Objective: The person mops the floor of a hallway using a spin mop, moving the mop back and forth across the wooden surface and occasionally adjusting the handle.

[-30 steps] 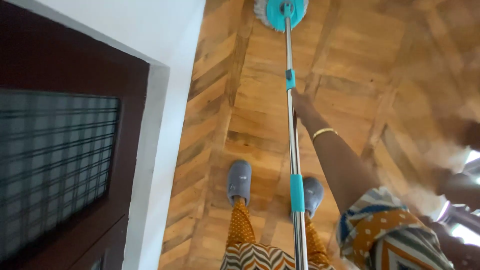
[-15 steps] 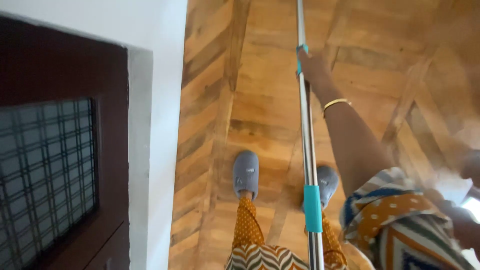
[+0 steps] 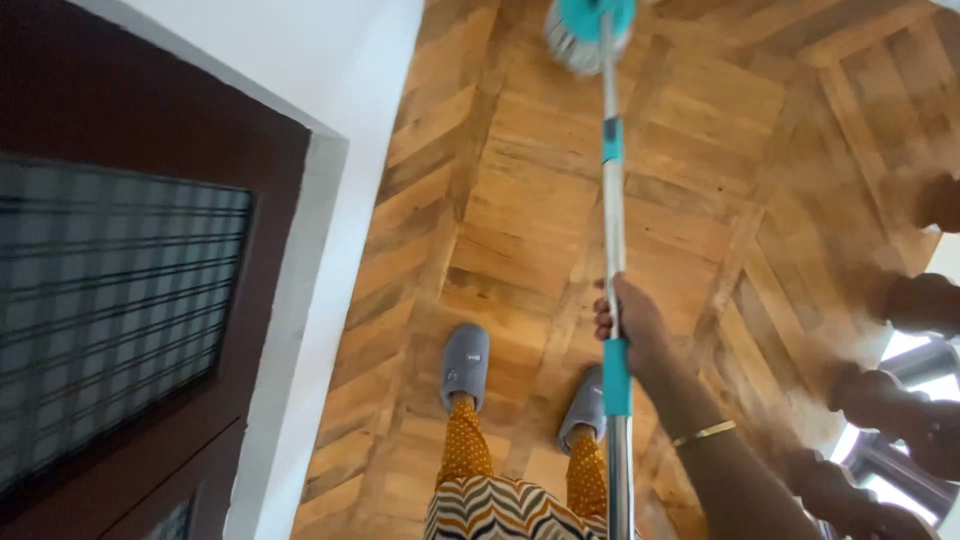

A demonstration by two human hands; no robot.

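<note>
On a wooden parquet floor (image 3: 520,230), seen from the head camera looking straight down, the person's right hand (image 3: 632,325) is closed around the metal pole of a mop (image 3: 612,220), while the left hand is out of view. The pole's long axis runs from near the body to the far floor, ending in the teal and white mop head (image 3: 588,28) resting ahead of two grey slippers (image 3: 465,365), with a dark door (image 3: 110,300) on the left. No wet streak or dirt shows on the boards, so how much is mopped cannot be told.

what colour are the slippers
Grey slippers, on the wooden floor; the head view shows them best.
</note>
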